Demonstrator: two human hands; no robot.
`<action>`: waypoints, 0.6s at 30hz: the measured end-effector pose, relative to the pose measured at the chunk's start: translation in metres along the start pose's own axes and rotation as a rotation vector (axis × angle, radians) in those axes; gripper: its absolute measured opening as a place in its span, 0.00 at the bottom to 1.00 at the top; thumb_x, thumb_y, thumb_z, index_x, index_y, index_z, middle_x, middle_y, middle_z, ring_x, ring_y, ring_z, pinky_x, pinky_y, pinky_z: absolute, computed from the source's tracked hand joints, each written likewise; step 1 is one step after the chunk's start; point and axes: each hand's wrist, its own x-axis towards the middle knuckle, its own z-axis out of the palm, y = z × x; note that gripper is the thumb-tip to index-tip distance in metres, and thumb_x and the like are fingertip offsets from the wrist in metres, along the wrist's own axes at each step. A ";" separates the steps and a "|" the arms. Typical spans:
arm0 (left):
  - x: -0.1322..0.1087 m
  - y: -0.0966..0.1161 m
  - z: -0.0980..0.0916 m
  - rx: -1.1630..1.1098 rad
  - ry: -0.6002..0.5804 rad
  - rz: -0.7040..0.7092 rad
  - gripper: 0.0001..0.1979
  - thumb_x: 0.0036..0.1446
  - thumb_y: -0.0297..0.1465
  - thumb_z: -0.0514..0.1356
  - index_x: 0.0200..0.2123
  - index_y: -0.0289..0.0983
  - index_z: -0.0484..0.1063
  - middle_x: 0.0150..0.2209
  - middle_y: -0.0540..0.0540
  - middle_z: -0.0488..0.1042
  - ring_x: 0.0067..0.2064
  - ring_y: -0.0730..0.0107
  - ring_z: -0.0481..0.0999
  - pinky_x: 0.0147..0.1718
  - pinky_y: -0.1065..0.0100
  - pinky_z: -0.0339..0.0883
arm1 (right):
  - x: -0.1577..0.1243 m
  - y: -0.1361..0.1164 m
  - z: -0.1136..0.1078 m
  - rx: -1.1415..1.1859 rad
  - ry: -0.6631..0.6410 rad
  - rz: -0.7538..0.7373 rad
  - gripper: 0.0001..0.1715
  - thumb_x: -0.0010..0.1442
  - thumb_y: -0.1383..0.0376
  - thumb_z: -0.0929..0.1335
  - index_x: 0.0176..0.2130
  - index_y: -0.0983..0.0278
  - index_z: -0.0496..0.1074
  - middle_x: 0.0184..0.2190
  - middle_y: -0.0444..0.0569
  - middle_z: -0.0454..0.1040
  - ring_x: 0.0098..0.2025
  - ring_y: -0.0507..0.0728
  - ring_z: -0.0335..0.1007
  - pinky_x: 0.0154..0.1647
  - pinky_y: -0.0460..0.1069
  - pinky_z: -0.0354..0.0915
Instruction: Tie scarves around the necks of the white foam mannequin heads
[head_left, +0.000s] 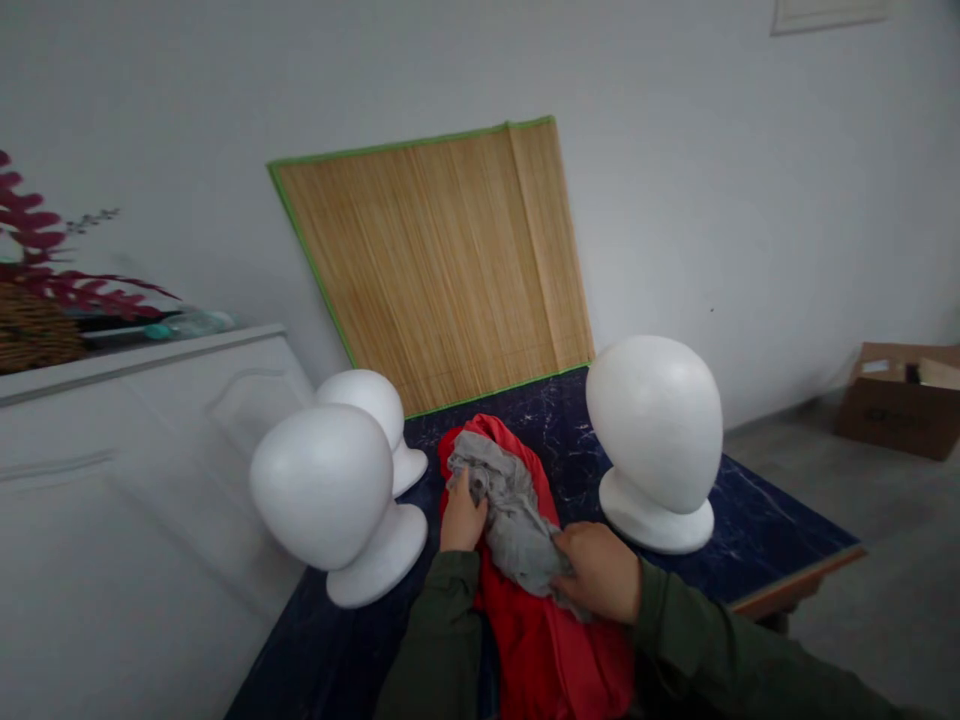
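Note:
A crumpled grey cloth (517,515) lies over a bunched red cloth (540,650) on the dark blue marbled table (559,410). My left hand (463,515) is closed on the grey cloth's left side, near its far end. At the near right end, my right hand (601,570) grips the same cloth between thumb and fingers. To the left stand two white mannequin heads, a nearer one (322,485) and one partly hidden behind it (367,400). Another white mannequin head (654,425) stands right of the cloths, beyond my right hand.
A bamboo mat (442,270) with green edging leans on the wall behind the table. At left, a white cabinet (150,480) holds a wicker basket (37,325) with dark pink leaves. An open cardboard box (896,405) sits on the floor at right.

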 end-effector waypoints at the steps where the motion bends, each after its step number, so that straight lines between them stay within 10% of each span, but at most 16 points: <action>1: 0.001 -0.002 0.000 -0.003 -0.016 0.003 0.18 0.47 0.25 0.55 0.44 0.34 0.64 0.46 0.39 0.68 0.50 0.62 0.65 0.49 0.63 0.58 | 0.002 0.003 -0.002 0.025 0.038 0.014 0.11 0.50 0.63 0.66 0.32 0.68 0.70 0.32 0.56 0.70 0.37 0.62 0.66 0.40 0.54 0.60; 4: 0.005 -0.002 -0.004 -0.013 0.022 -0.012 0.07 0.51 0.28 0.51 0.31 0.36 0.68 0.32 0.43 0.73 0.38 0.63 0.72 0.41 0.63 0.63 | -0.002 0.014 -0.016 0.249 0.273 0.053 0.10 0.56 0.65 0.59 0.34 0.65 0.68 0.32 0.51 0.69 0.36 0.57 0.65 0.38 0.51 0.61; 12: 0.003 0.013 -0.021 -0.176 0.247 -0.093 0.17 0.58 0.38 0.40 0.38 0.36 0.63 0.34 0.43 0.72 0.36 0.67 0.72 0.36 0.66 0.65 | -0.066 0.053 -0.036 0.562 0.747 0.310 0.22 0.57 0.54 0.58 0.44 0.62 0.68 0.42 0.51 0.70 0.50 0.60 0.61 0.50 0.54 0.61; 18: 0.003 0.009 0.004 -0.034 -0.056 0.197 0.23 0.52 0.37 0.51 0.51 0.33 0.60 0.52 0.37 0.63 0.54 0.60 0.61 0.53 0.59 0.53 | -0.111 0.079 -0.063 0.460 0.713 0.277 0.20 0.53 0.52 0.61 0.37 0.58 0.73 0.39 0.51 0.73 0.43 0.62 0.68 0.40 0.53 0.69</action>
